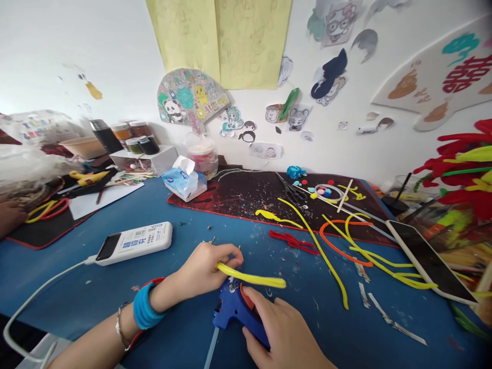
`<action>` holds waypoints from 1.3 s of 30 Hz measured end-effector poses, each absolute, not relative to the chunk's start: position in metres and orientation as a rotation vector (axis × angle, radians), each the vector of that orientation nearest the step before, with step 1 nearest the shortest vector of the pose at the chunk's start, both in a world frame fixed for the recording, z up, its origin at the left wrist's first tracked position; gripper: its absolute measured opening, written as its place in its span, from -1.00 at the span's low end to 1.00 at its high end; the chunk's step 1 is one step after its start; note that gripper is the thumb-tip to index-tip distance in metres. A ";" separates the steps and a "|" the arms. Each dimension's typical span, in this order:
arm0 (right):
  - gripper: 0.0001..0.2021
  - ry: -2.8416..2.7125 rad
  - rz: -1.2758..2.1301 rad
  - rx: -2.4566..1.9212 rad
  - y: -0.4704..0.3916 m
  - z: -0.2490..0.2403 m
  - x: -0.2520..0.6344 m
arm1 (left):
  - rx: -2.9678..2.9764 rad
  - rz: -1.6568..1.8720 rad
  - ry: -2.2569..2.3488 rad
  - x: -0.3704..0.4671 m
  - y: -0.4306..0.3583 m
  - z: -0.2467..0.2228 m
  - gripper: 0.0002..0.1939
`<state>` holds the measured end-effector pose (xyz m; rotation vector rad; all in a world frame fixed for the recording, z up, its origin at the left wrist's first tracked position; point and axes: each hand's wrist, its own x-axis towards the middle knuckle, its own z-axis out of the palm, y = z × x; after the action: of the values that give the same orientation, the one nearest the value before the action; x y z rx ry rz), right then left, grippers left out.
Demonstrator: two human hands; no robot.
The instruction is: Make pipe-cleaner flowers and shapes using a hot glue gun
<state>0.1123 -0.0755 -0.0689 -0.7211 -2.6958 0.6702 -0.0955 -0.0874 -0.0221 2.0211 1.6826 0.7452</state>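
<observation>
Blue table point(138, 212), glue gun point(229, 308) and yellow strip point(255, 278) held close together

Beyond both hands, a dark mat point(230, 189) lies on the table, with loose red strips point(295, 243) near its front edge. Nearly closed, the left hand point(209, 266) pinches the yellow strip, whose free end reaches right, over the gun. Curled partway around the gun, the right hand point(282, 325) has a finger by the orange trigger point(246, 297). Whether nozzle and strip touch, I cannot tell. For tidy gluing, I'd keep the pinching fingertips off the probably hot nozzle, hold the strip steady and squeeze gently, 1 small dab.
</observation>
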 end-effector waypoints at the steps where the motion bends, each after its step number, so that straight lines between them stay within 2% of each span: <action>1: -0.49 -2.693 0.668 -0.711 -0.076 -0.069 0.112 | 1.985 0.802 1.732 -0.098 -0.087 -0.022 -0.82; 6: -0.49 -2.662 0.666 -0.676 -0.076 -0.071 0.112 | 1.882 1.022 1.893 -0.116 -0.088 -0.019 -0.79; 12: -0.49 -2.673 0.696 -0.687 -0.074 -0.069 0.112 | 2.145 0.621 1.510 -0.112 -0.089 -0.015 -0.77; 20: -0.52 -2.693 0.695 -0.708 -0.076 -0.067 0.111 | 2.315 0.362 1.545 -0.110 -0.086 -0.017 -0.87; 25: -0.55 -2.674 0.653 -0.677 -0.078 -0.068 0.110 | 2.400 0.240 1.590 -0.106 -0.085 -0.017 -0.87; 28: -0.55 -2.678 0.620 -0.669 -0.078 -0.069 0.110 | 2.470 0.254 1.713 -0.108 -0.084 -0.018 -0.81; 30: -0.55 -2.698 0.633 -0.683 -0.078 -0.068 0.111 | 2.410 0.400 1.915 -0.115 -0.084 -0.014 -0.79; 33: -0.55 -2.715 0.667 -0.719 -0.077 -0.067 0.111 | 2.114 0.600 2.270 -0.131 -0.085 -0.005 -0.85; 39: -0.55 -2.714 0.685 -0.717 -0.078 -0.065 0.111 | 1.837 0.437 2.471 -0.154 -0.079 -0.002 -0.88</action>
<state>0.1106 -0.0777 -0.0649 -0.7172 -2.7139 0.6851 -0.1544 -0.0794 -0.0018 1.8373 2.4715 0.4374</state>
